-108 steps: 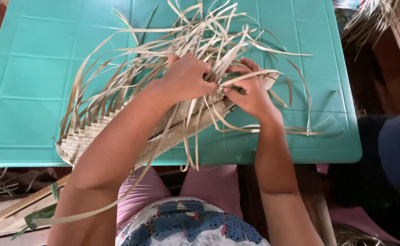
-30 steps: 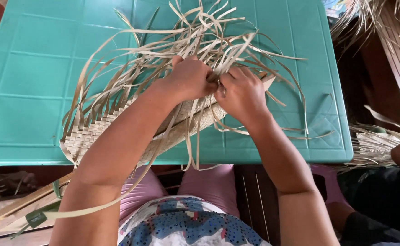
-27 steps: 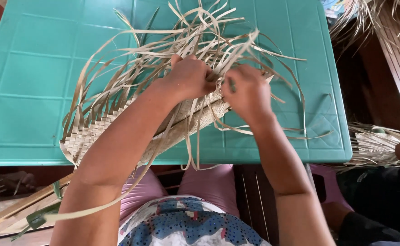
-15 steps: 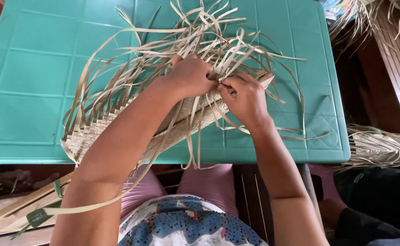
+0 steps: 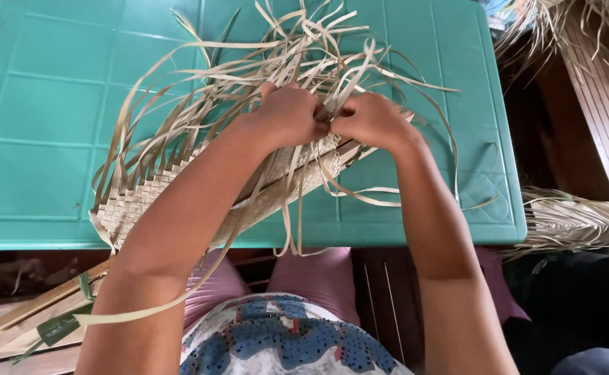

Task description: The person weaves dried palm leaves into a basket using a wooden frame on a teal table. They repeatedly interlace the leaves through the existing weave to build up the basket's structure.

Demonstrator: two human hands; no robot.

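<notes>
A half-woven mat of pale dried leaf strips point(image 5: 138, 201) lies across the near edge of a teal plastic table point(image 5: 34, 118). Many loose strip ends point(image 5: 297, 48) fan up and away from it. My left hand point(image 5: 287, 114) and my right hand point(image 5: 370, 118) are pressed together over the woven edge. Both have their fingers closed on strips at the working row. The fingertips are hidden among the strips.
Bundles of dried leaf strips point(image 5: 575, 222) lie on the wooden floor at the right, and more point(image 5: 547, 21) at the top right. A few strips and green leaf pieces point(image 5: 40, 326) lie below the table at the left. A dark-clothed person point(image 5: 589, 347) sits at the lower right.
My right hand lifted slightly off the weave, then came back against my left hand. The mat has stayed in place. The view shifted a little to the left.
</notes>
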